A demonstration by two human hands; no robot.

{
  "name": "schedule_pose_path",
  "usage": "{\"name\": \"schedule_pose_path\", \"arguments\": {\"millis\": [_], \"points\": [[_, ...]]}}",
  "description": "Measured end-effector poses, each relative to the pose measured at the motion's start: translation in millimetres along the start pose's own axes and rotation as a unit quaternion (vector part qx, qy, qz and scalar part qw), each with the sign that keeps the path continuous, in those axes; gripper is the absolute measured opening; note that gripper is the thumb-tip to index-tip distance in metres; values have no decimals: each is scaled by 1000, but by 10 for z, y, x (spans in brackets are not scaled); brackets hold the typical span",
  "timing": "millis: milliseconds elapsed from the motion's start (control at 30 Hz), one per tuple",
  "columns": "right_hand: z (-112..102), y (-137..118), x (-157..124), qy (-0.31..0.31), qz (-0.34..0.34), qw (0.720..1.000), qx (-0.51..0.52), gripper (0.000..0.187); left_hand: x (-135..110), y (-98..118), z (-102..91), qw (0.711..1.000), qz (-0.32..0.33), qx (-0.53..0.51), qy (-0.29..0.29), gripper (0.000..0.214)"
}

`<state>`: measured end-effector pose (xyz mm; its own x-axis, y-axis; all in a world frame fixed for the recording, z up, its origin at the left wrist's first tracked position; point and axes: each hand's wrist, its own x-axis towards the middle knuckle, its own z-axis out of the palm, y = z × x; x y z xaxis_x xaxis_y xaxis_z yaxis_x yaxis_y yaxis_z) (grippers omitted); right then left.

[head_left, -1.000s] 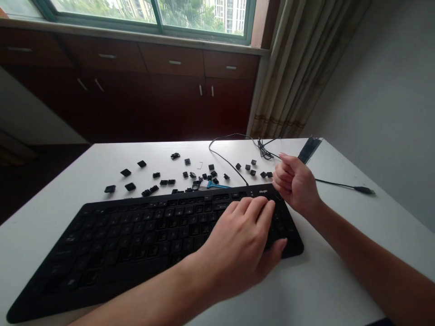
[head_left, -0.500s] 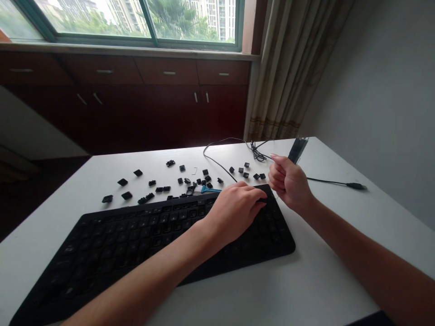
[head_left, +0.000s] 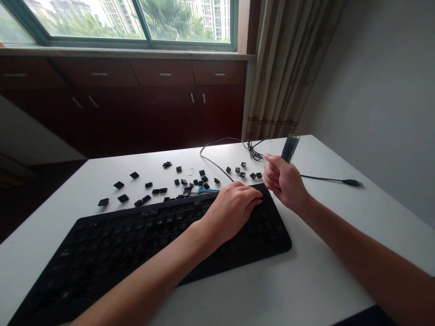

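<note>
A black keyboard [head_left: 136, 240] lies slantwise on the white table [head_left: 340, 226]. My left hand [head_left: 234, 208] rests palm down on its upper right part, fingers stretched over the keys near the far edge, holding nothing I can see. My right hand [head_left: 283, 181] hovers just off the keyboard's far right corner, closed in a fist; what it grips is too thin to make out. Several loose black keycaps [head_left: 149, 188] are scattered on the table behind the keyboard.
A small blue-handled brush [head_left: 205, 190] lies among the keycaps. The keyboard's black cable [head_left: 217, 156] loops at the back and ends in a USB plug [head_left: 351, 183] at right. A dark narrow object [head_left: 291, 146] stands behind my right hand. Wooden cabinets [head_left: 152, 104] and a curtain [head_left: 288, 68] lie beyond.
My left hand slid from the keyboard's lower right up to its far right keys. My right fist stayed beside the corner. The view shifted slightly.
</note>
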<state>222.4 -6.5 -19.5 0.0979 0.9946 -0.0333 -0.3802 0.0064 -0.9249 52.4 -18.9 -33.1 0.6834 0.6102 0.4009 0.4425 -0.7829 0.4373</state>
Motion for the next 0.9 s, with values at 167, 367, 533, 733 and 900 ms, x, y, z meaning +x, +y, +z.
{"name": "schedule_pose_path", "arguments": {"millis": [167,367,533,733,900], "points": [[-3,3,-6,-2,5,1000,-1,52,-30,-3,14,1000,-7,-12,-6,15],[-1,13,-13,-8,8,1000,-2,52,42,-5,2,999,-43,-32,2,11],[-5,11,-16,-12,7,1000,-3,52,83,-7,-4,997,-54,-47,0,11],[-1,7,-20,-13,7,1000,-2,51,51,-39,22,997,-36,-65,13,14],[0,6,-21,-14,9,1000,-1,52,46,-51,13,996,-36,-82,19,15]]}}
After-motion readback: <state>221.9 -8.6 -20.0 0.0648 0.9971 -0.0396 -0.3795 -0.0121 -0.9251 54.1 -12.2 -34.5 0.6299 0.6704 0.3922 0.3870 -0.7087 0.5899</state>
